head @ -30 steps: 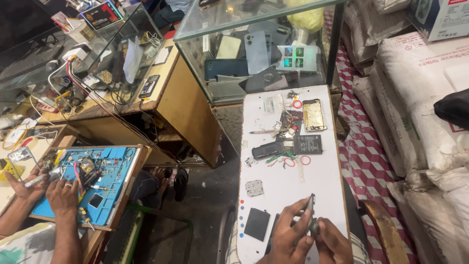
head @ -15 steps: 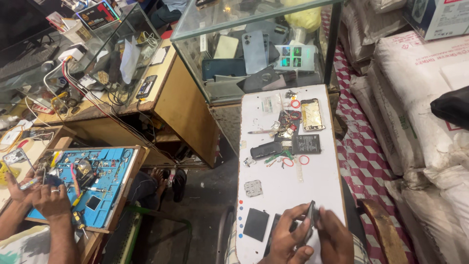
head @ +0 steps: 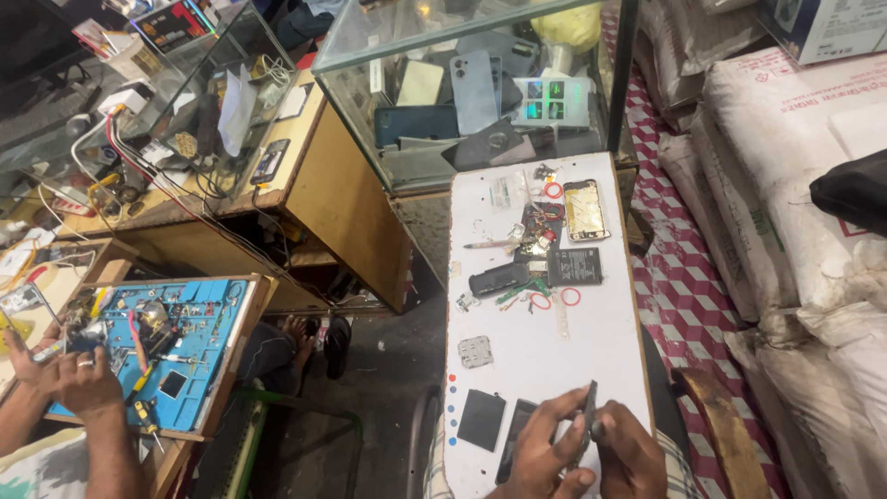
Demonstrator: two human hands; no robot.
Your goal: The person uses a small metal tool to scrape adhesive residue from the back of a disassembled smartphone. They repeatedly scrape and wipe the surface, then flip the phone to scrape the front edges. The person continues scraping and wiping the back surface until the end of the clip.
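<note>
- Fingers of both hands pinched on one thin dark tool (head: 588, 420), upright at the near edge of the white board (head: 536, 346); left hand (head: 545, 453) and right hand (head: 630, 455) touching around it.
- Long white board as work surface, between a wooden counter (head: 342, 199) and stacked white sacks (head: 795, 185); glass display case (head: 480, 92) at the far end.
- On the board: one gold phone frame (head: 585, 210), one black battery (head: 575, 266), three red rings, two dark flat panels near the hands.
- Off left: another person's hands (head: 69, 370) at a blue repair mat (head: 171, 342), well apart.
</note>
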